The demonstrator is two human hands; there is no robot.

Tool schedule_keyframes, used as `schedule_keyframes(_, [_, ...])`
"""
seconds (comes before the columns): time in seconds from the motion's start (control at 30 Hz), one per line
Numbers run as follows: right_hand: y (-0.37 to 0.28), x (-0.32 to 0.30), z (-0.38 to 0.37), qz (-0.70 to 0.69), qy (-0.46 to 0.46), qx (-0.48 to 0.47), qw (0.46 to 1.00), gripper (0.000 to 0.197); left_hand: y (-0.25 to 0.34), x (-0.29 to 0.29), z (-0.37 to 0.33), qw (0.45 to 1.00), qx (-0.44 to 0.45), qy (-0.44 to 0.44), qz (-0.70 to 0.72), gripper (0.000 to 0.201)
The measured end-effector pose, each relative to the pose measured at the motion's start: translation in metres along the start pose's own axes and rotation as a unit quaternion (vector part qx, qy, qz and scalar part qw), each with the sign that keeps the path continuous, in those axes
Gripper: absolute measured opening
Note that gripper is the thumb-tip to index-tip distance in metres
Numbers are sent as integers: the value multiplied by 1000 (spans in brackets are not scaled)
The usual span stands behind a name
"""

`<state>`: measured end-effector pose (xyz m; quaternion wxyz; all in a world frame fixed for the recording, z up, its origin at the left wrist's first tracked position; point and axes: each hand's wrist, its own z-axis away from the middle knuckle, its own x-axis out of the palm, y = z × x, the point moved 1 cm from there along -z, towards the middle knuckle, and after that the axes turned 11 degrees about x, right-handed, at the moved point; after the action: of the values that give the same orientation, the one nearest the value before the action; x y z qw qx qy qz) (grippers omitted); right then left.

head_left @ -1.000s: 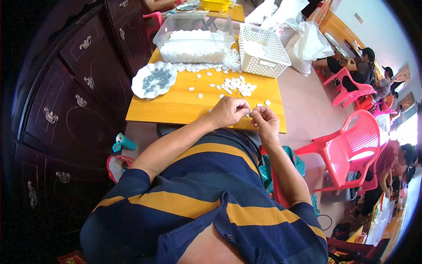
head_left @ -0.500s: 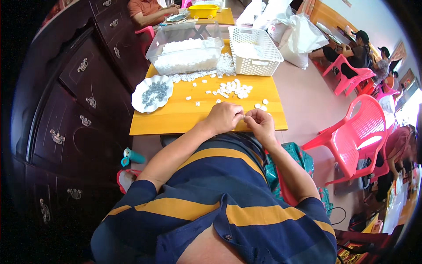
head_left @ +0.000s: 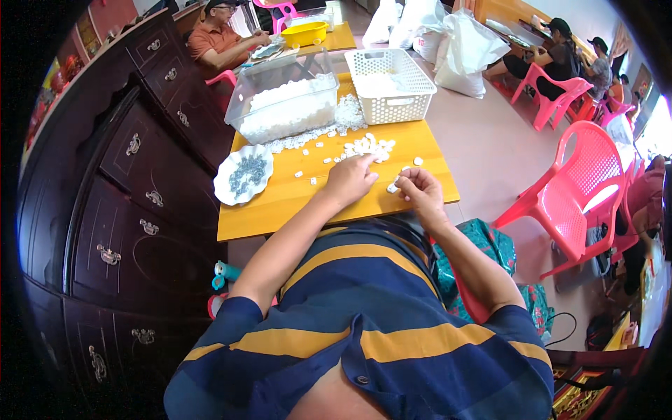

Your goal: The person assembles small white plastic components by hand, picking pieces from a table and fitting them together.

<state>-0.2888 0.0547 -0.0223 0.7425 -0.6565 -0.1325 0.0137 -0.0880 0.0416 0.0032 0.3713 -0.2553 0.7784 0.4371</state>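
On the yellow wooden tabletop (head_left: 294, 203), my left hand (head_left: 350, 182) reaches to the near edge of a pile of small white plastic pieces (head_left: 369, 146). Its index finger is stretched toward the pile, apart from the thumb. My right hand (head_left: 423, 196) is closed in a pinch near the table's front right, with a small white rounded piece (head_left: 393, 187) at its fingertips. Just beyond that hand lies a loose white disc (head_left: 418, 161). A few small flat white pieces (head_left: 299, 174) are scattered left of my left hand.
A white scalloped dish (head_left: 225, 171) of dark grey small parts sits at the left edge. Behind stand a clear bin (head_left: 241, 115) of white pieces and a white perforated basket (head_left: 399, 110). A pink chair (head_left: 581, 171) is to the right; a person (head_left: 217, 42) works beyond.
My hands, close together at the table's front edge before, are now apart. The left has moved forward to the pile; the right has stayed near the front right. My view has shifted slightly.
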Motion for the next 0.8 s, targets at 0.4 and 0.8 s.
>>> schedule_keyframes(0.4, [5,-4,-3,-21,3,-11,1000,16,-24,23,-17,992,57,49,-104,16])
schedule_keyframes(0.8, [-5,10,9,-2,-5,12,1000,14,0,-6,30,918,-124,53,374,19])
